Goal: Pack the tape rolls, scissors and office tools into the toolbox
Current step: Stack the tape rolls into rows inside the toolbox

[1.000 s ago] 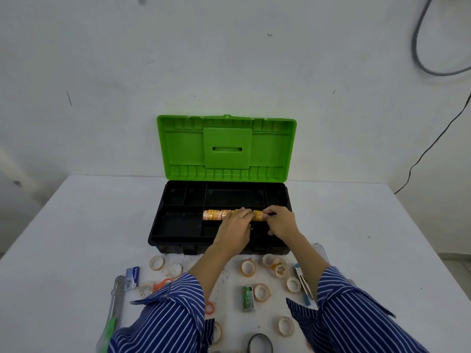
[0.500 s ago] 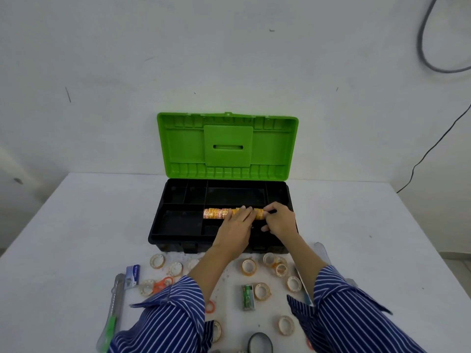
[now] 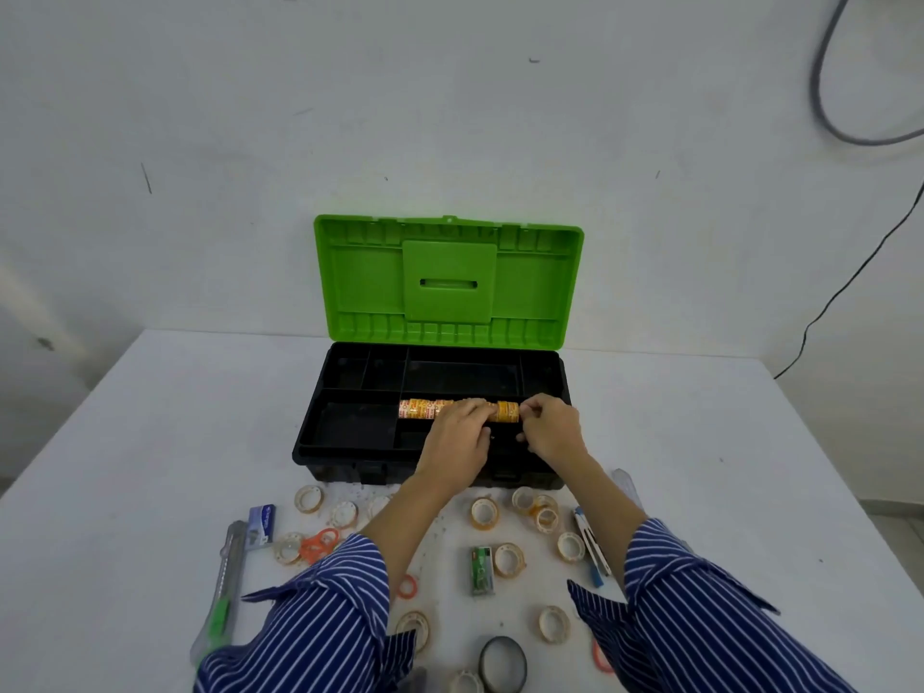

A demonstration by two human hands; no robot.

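A black toolbox (image 3: pixel 345 445) with its green lid (image 3: pixel 447 282) raised stands at the table's middle. A row of orange-printed tape rolls (image 3: pixel 425 409) lies on its side in the tray's front middle compartment. My left hand (image 3: pixel 457 437) rests over the row's right part with fingers curled on it. My right hand (image 3: pixel 550 432) pinches the row's right end. Several loose tape rolls (image 3: pixel 484 513) lie on the table in front of the box, with orange-handled scissors (image 3: pixel 317 542) at the left.
A utility knife (image 3: pixel 225 587) and a blue staple box (image 3: pixel 261 525) lie at the front left. A green staple box (image 3: pixel 482 570) sits between my arms, a blue-white cutter (image 3: pixel 592 547) at the right, a black tape roll (image 3: pixel 502 662) near the front edge.
Both hands stay on the tape row in the tray, shifting only slightly. The row has barely moved.
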